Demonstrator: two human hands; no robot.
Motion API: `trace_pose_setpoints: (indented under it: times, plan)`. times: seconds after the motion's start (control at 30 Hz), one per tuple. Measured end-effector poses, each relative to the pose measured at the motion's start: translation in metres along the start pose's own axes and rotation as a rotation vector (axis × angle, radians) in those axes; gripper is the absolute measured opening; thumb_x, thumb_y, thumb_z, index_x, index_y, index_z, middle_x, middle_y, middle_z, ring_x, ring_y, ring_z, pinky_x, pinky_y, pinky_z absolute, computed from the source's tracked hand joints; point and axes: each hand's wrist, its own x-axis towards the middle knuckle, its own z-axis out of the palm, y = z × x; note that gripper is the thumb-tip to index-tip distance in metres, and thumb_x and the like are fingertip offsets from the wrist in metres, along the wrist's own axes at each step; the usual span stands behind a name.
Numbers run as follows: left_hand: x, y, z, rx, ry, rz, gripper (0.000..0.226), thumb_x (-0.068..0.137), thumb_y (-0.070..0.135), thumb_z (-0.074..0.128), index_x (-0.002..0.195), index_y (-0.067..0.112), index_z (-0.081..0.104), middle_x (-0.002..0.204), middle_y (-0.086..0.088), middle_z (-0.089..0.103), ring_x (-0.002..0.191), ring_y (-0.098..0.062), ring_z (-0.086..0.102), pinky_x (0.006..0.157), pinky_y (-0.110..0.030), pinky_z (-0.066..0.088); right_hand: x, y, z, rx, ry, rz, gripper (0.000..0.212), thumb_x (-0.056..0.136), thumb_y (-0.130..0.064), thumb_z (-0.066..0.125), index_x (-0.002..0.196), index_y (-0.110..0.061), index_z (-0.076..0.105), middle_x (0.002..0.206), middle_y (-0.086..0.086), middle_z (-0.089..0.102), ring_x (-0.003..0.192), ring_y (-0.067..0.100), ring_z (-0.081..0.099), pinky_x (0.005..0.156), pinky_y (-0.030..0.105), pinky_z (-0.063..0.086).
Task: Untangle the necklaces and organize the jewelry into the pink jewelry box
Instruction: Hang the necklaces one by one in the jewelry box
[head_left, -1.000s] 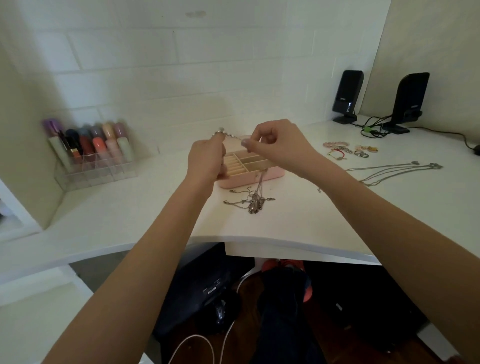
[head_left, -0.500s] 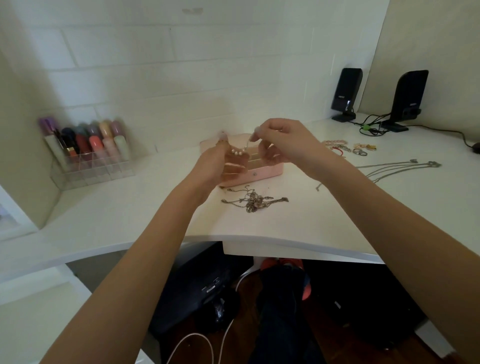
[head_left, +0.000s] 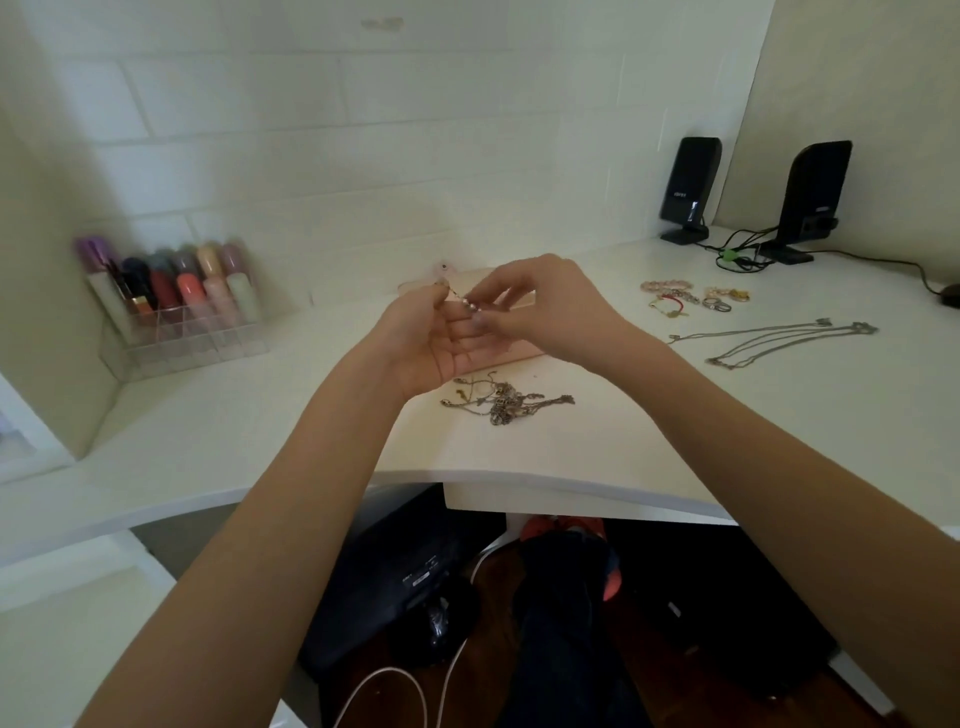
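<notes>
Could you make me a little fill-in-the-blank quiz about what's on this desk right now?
1. Both hands pinch a small ____ chain.
2. The tangled necklaces lie on the desk in front of the ____ jewelry box.
3. Two black ____ stand at the back right.
4. The clear organizer at the left holds ____.

Missing words: beaded; pink; speakers; lipsticks

Metal chains (head_left: 506, 404); matt white desk (head_left: 597, 457).
</notes>
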Motion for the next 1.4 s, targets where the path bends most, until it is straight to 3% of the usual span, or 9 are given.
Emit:
trace_pose_setpoints:
  times: [0.17, 0.3, 0.4, 0.63, 0.73, 0.83, 1.03, 1.17, 1.4]
  plan:
    - [0.002, -0.003, -0.004, -0.010, -0.029, -0.057, 0.050, 0.101, 0.025, 0.023, 0.096, -0.006, 0.062, 0.081, -0.019, 0.072, 0.068, -0.027, 0.072, 0.059, -0.033, 0.060, -0.003, -0.004, 0.006, -0.036, 0.152, -0.089, 0.008, 0.080, -0.010, 0.066, 0.083, -0.013, 0.072, 0.081, -0.001, 0.070, 0.080, 0.014, 0.065, 0.079, 0.029, 0.051]
    - [0.005, -0.007, -0.010, 0.429, 0.030, 0.091, 0.032, 0.080, 0.015, 0.046, 0.096, 0.013, 0.073, 0.084, -0.005, 0.055, 0.047, -0.009, 0.044, 0.047, -0.021, 0.040, 0.003, -0.013, -0.014, 0.254, 0.224, 0.031, 0.005, 0.086, -0.008, 0.065, 0.089, -0.006, 0.068, 0.074, 0.005, 0.066, 0.063, 0.016, 0.067, 0.070, 0.030, 0.057]
    - [0.003, -0.009, -0.001, 0.666, -0.161, 0.188, 0.027, 0.079, 0.031, 0.055, 0.097, 0.028, 0.074, 0.098, 0.000, 0.047, 0.059, -0.007, 0.033, 0.055, -0.020, 0.031, 0.004, -0.019, -0.037, 0.510, 0.169, 0.093, 0.008, 0.089, -0.006, 0.062, 0.094, -0.003, 0.066, 0.075, 0.007, 0.060, 0.060, 0.012, 0.063, 0.068, 0.035, 0.060]
    - [0.010, -0.029, 0.047, 0.521, -0.333, 0.258, 0.019, 0.092, 0.030, 0.056, 0.077, 0.023, 0.065, 0.094, 0.004, 0.070, 0.091, -0.009, 0.064, 0.088, -0.030, 0.048, -0.015, -0.003, -0.097, 0.675, 0.378, 0.262, 0.010, 0.090, -0.009, 0.062, 0.098, -0.004, 0.067, 0.077, 0.006, 0.059, 0.061, 0.010, 0.060, 0.066, 0.029, 0.059]
    - [0.015, -0.046, 0.071, 0.453, -0.340, 0.209, 0.029, 0.099, 0.023, 0.044, 0.076, 0.015, 0.060, 0.067, 0.001, 0.066, 0.075, -0.015, 0.068, 0.084, -0.031, 0.055, -0.036, 0.027, -0.130, 0.565, 0.469, 0.373, 0.014, 0.089, -0.010, 0.063, 0.102, -0.004, 0.066, 0.084, 0.007, 0.060, 0.069, 0.011, 0.061, 0.064, 0.023, 0.057]
    - [0.022, -0.068, 0.101, 0.417, -0.320, 0.158, 0.030, 0.100, 0.023, 0.044, 0.075, 0.012, 0.057, 0.050, 0.006, 0.043, 0.048, -0.010, 0.047, 0.064, -0.026, 0.056, -0.063, 0.061, -0.155, 0.424, 0.514, 0.496, 0.012, 0.088, -0.011, 0.065, 0.099, -0.008, 0.066, 0.087, 0.006, 0.063, 0.075, 0.012, 0.063, 0.063, 0.021, 0.058]
    - [0.039, -0.100, 0.157, 0.644, -0.234, 0.126, 0.026, 0.096, 0.015, 0.049, 0.084, 0.007, 0.069, 0.056, 0.003, 0.050, 0.045, -0.006, 0.041, 0.042, -0.016, 0.035, -0.106, 0.129, -0.198, 0.378, 0.641, 0.640, 0.007, 0.087, -0.009, 0.066, 0.093, -0.006, 0.067, 0.077, 0.006, 0.061, 0.070, 0.012, 0.060, 0.074, 0.028, 0.058]
    - [0.054, -0.119, 0.185, 0.677, -0.118, 0.181, 0.015, 0.092, 0.011, 0.056, 0.090, 0.002, 0.069, 0.069, -0.002, 0.063, 0.043, -0.001, 0.053, 0.039, -0.012, 0.037, -0.120, 0.174, -0.218, 0.175, 0.663, 0.758, 0.012, 0.085, -0.010, 0.067, 0.096, -0.005, 0.069, 0.075, 0.004, 0.063, 0.067, 0.009, 0.060, 0.059, 0.018, 0.053]
    - [0.080, -0.149, 0.224, 1.064, 0.038, 0.561, 0.004, 0.083, 0.019, 0.068, 0.078, 0.019, 0.067, 0.076, 0.006, 0.067, 0.074, -0.013, 0.063, 0.072, -0.028, 0.049, -0.128, 0.235, -0.225, -0.255, 0.671, 0.811, 0.010, 0.086, -0.013, 0.067, 0.094, -0.008, 0.070, 0.095, 0.008, 0.067, 0.085, 0.014, 0.057, 0.076, 0.026, 0.045]
